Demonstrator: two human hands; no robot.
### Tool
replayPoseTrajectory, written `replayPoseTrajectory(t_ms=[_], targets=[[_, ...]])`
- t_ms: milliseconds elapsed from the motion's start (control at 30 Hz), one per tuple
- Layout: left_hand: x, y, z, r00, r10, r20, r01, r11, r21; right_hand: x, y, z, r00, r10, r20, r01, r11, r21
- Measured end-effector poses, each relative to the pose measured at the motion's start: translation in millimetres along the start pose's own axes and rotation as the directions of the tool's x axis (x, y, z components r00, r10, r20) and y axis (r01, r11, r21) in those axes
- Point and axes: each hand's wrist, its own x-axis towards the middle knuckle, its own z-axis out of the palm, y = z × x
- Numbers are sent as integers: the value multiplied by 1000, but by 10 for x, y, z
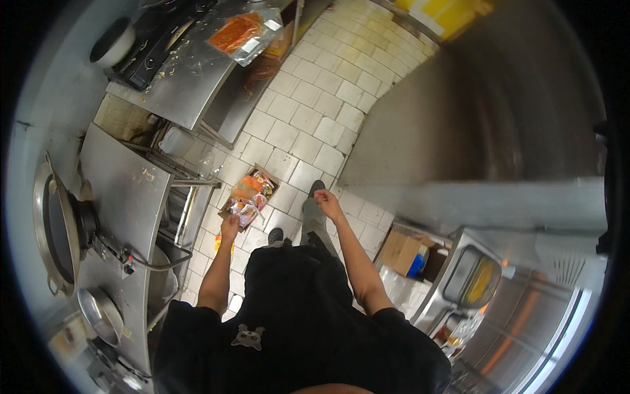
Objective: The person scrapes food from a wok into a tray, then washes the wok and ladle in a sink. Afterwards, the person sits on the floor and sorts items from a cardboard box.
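Note:
My left hand [230,228] overlaps the near left edge of a small open cardboard box [272,179] in the picture. The box sits on the tiled floor, filled with crumpled orange and silvery plastic packets [244,212]. Whether my fingers touch the box or hold a packet is not clear. My right hand [327,203] hangs in front of my right leg, its fingers curled in, with nothing visible in them. Just beyond it shows the toe of a dark shoe [317,185]. A yellow and red packet [224,245] lies on the floor beside my left forearm.
Steel counters [123,172] line the left, with a large wok [55,229], a metal bowl [101,315] and a bag of red food [242,33]. A large steel surface [413,128] borders the tiled aisle [295,118] on the right. Behind it are cardboard boxes [401,248] and a steel pan [472,278].

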Motion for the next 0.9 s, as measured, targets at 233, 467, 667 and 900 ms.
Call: replayPoseTrajectory(t_ms=[233,467,667,900], targets=[[-925,-509,-102,921,-332,-205,336,942,-16,616,534,-478,925,359,123,-329,920,-212],[-1286,403,430,959,152,-238,-155,988,6,1166,954,-958,898,435,62,-367,820,-439],[-40,1344,261,985,-159,70,174,904,-391,1588,209,-1010,935,355,3,-355,935,-26],[1546,2028,439,982,-146,116,54,817,575,1520,-538,-364,981,184,-68,-141,904,403]])
